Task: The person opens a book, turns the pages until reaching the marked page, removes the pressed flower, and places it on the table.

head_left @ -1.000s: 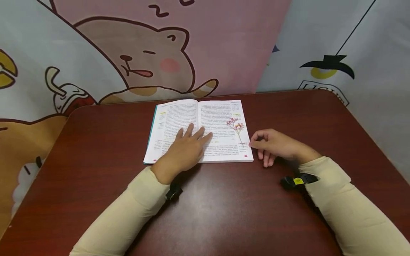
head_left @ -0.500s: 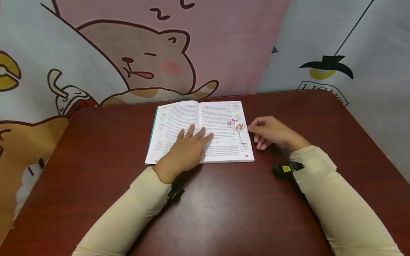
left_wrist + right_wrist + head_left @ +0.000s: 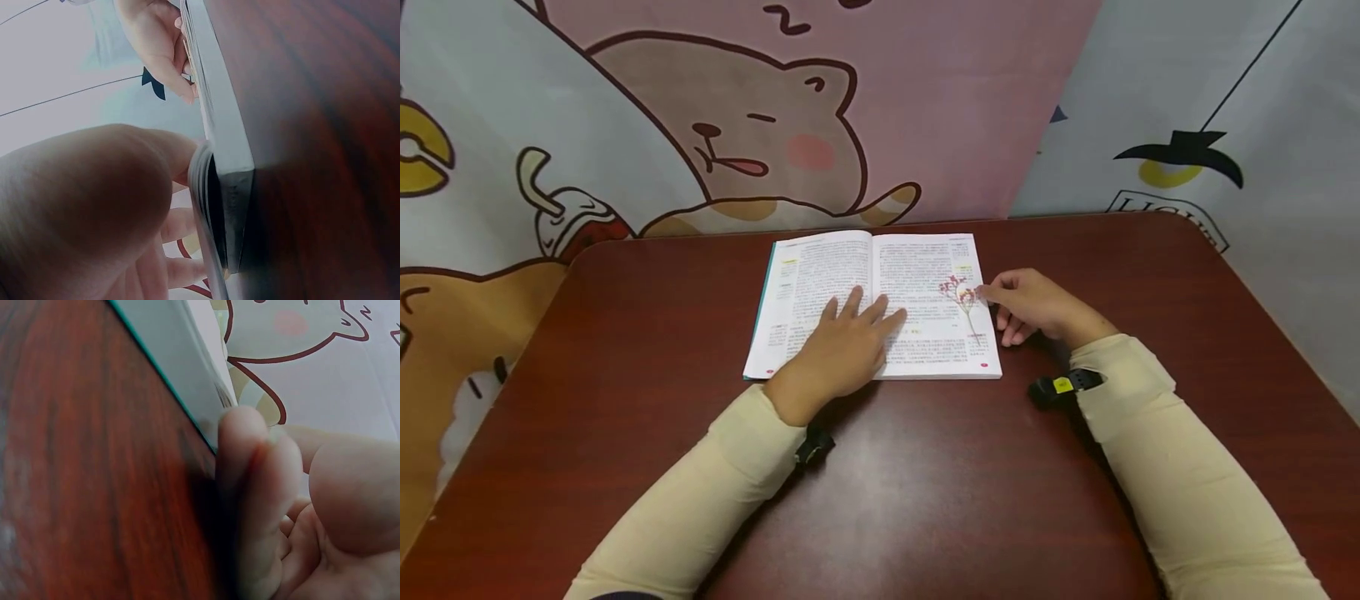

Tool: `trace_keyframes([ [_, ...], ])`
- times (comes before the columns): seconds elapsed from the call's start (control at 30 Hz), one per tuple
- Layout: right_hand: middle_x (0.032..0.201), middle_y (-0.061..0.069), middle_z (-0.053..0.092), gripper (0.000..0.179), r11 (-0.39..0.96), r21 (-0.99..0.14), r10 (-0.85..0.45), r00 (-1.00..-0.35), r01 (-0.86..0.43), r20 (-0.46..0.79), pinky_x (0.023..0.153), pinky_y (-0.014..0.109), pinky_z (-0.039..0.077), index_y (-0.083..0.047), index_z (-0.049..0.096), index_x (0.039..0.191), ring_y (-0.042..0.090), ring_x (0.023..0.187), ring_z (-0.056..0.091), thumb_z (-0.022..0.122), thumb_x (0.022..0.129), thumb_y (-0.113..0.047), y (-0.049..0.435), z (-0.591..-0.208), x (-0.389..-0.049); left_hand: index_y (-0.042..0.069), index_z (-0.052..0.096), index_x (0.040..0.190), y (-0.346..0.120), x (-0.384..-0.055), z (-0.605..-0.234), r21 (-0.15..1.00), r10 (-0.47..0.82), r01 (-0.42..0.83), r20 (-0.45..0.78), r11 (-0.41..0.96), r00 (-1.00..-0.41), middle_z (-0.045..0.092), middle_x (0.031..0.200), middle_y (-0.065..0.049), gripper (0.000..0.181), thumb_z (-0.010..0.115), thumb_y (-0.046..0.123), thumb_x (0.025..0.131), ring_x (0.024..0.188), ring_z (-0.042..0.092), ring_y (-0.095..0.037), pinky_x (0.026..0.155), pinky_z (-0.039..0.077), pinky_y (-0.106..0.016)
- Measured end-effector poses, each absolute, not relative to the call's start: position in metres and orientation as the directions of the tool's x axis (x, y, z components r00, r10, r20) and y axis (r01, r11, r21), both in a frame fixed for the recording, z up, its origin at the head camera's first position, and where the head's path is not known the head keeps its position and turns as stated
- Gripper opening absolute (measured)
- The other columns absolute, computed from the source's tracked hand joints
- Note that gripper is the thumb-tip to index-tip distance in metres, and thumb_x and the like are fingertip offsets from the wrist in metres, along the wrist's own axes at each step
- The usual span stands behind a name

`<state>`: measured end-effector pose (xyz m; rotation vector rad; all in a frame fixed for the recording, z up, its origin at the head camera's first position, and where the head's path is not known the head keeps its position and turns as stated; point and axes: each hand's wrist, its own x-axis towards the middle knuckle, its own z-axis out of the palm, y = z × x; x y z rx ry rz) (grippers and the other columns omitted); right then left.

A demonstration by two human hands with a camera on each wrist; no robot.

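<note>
An open book [image 3: 913, 340] lies on the table, its printed pages facing up. My left hand [image 3: 837, 354] rests flat across the middle of the book with fingers spread; in the left wrist view its palm [image 3: 87, 206] looms close beside the page edges. A dried flower sprig [image 3: 962, 302] with small reddish blossoms lies on the right page. At the book's right edge is my right hand [image 3: 1037, 304], thumb tip beside the blossoms and other fingers curled. In the right wrist view its fingertips [image 3: 242, 425] meet the page edge; whether they pinch paper or flower is unclear.
The dark red wooden table [image 3: 940, 500] extends around the book. Behind it hangs a cartoon-printed cloth [image 3: 955, 108]. A black strap with a small device [image 3: 1052, 392] is on the right wrist.
My right hand has moved up along the book's right edge, from the lower corner to beside the blossoms. My left hand has stayed on the pages, and the sprig lies where it was.
</note>
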<state>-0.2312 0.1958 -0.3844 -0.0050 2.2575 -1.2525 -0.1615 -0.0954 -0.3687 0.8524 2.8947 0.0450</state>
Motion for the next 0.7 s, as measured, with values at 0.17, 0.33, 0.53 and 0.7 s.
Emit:
trace_keyframes([
  [0.17, 0.062, 0.003, 0.055, 0.040, 0.566, -0.787, -0.256, -0.856, 0.244, -0.449, 0.045, 0.029, 0.053, -0.001, 0.056, 0.110, 0.013, 0.044, 0.060, 0.059, 0.100, -0.040, 0.1971, -0.3876, -0.2309, 0.025, 0.038, 0.155, -0.0943, -0.1630, -0.3695, 0.065, 0.540, 0.536, -0.115, 0.842, -0.834, 0.036, 0.162, -0.008, 0.052, 0.044, 0.024, 0.104, 0.150, 0.026, -0.043, 0.117, 0.027, -0.063],
  [0.33, 0.061, 0.003, 0.055, 0.042, 0.583, -0.781, -0.246, -0.867, 0.224, -0.432, 0.043, 0.029, 0.052, -0.001, 0.056, 0.108, 0.013, 0.042, 0.058, 0.061, 0.099, -0.041, 0.1960, -0.3887, -0.2325, 0.025, 0.037, 0.156, -0.0952, -0.1640, -0.3705, 0.061, 0.541, 0.538, -0.111, 0.841, -0.834, 0.036, 0.162, -0.009, 0.052, 0.043, 0.024, 0.104, 0.150, 0.026, -0.043, 0.117, 0.027, -0.063],
  [0.53, 0.062, 0.004, 0.054, 0.040, 0.598, -0.774, -0.217, -0.888, 0.207, -0.405, 0.043, 0.030, 0.051, -0.002, 0.057, 0.103, 0.014, 0.042, 0.058, 0.062, 0.098, -0.041, 0.1940, -0.3898, -0.2323, 0.024, 0.039, 0.155, -0.0949, -0.1648, -0.3705, 0.053, 0.548, 0.546, -0.091, 0.836, -0.831, 0.038, 0.161, -0.009, 0.052, 0.044, 0.023, 0.104, 0.150, 0.028, -0.043, 0.116, 0.029, -0.063],
  [0.7, 0.063, 0.004, 0.055, 0.039, 0.596, -0.776, -0.230, -0.881, 0.209, -0.414, 0.043, 0.030, 0.052, -0.002, 0.056, 0.106, 0.013, 0.042, 0.058, 0.062, 0.098, -0.039, 0.1930, -0.3899, -0.2315, 0.024, 0.039, 0.155, -0.0959, -0.1638, -0.3708, 0.055, 0.542, 0.539, -0.099, 0.840, -0.834, 0.037, 0.161, -0.008, 0.052, 0.044, 0.023, 0.104, 0.150, 0.027, -0.042, 0.117, 0.028, -0.063],
])
